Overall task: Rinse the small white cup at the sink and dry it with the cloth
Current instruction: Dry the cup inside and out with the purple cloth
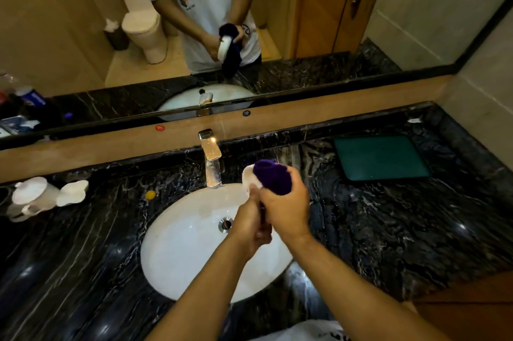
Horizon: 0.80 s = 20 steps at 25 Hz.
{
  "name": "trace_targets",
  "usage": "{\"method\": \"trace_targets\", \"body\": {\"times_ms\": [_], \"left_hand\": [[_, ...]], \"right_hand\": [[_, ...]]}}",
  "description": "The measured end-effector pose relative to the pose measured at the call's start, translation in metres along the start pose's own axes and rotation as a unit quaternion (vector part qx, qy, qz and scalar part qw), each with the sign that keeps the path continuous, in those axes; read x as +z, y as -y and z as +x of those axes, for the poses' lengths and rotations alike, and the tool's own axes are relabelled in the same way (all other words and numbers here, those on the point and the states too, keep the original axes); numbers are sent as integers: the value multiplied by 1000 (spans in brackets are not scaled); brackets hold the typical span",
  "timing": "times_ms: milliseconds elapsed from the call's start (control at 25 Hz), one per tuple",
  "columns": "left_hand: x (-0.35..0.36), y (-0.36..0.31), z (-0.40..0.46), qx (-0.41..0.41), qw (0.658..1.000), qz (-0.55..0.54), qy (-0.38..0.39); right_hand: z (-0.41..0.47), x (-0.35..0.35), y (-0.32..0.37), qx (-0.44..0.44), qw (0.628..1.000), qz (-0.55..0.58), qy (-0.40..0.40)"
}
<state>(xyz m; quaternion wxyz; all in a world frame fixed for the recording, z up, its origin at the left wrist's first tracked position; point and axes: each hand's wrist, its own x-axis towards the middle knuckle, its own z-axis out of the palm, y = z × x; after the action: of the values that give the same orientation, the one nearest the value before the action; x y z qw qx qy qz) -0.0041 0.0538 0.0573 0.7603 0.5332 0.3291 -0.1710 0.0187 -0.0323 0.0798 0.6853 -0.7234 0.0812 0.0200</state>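
Your two forearms reach in from the near edge and meet above the white sink (177, 263), set in the dark marbled tabletop (388, 229). Your left hand (251, 225) is clenched low around the hanging tail of the purple cloth (273, 175), and it seems to steady the small white cup (249, 176) from below, though that grip is mostly hidden. Your right hand (286, 209) grasps the bunched cloth, pressed against the cup. The cup is held up over the basin's far rim, just right of the faucet (212, 159), tipped so its long axis leans away from you toward the mirror (249, 21); its mouth faces that way. Farther right lies a green mat (381, 157).
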Motion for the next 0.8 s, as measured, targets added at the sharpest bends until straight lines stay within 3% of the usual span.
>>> {"method": "trace_targets", "body": {"times_ms": [40, 120, 240, 280, 360, 440, 480, 520, 600, 640, 720, 800], "left_hand": [[-6, -5, 0, 35, 989, 141, -36], [-21, -16, 0, 133, 894, 403, -145], [-26, -30, -1, 260, 799, 509, -185], [-22, -33, -2, 272, 798, 504, -190], [-3, -29, -6, 261, 858, 397, -195], [21, -24, -8, 161, 963, 129, -173], [30, -21, -9, 106, 985, 5, -138], [34, -16, -9, 68, 992, -43, -98], [26, -12, -3, 52, 994, 84, -55], [19, -14, -1, 76, 975, 197, -66], [6, -16, 9, 171, 900, 384, -112], [10, -19, 13, 238, 887, 391, -70]], "right_hand": [[7, -5, 0, 20, 1000, 14, -4], [20, -19, 6, 52, 998, 16, 23], [36, -41, 24, 82, 982, -34, 168], [36, -44, 30, 87, 977, -23, 195], [28, -36, 32, 88, 982, 40, 162], [10, -14, 18, 60, 994, 66, 68], [1, -6, 10, 41, 997, 56, 30], [-4, -4, 5, 33, 998, 52, 4], [1, -18, 9, 41, 998, 47, -17], [6, -31, 10, 54, 998, 35, -6], [14, -57, 14, 77, 996, 6, 50], [20, -77, 14, 97, 991, -21, 95]]}}
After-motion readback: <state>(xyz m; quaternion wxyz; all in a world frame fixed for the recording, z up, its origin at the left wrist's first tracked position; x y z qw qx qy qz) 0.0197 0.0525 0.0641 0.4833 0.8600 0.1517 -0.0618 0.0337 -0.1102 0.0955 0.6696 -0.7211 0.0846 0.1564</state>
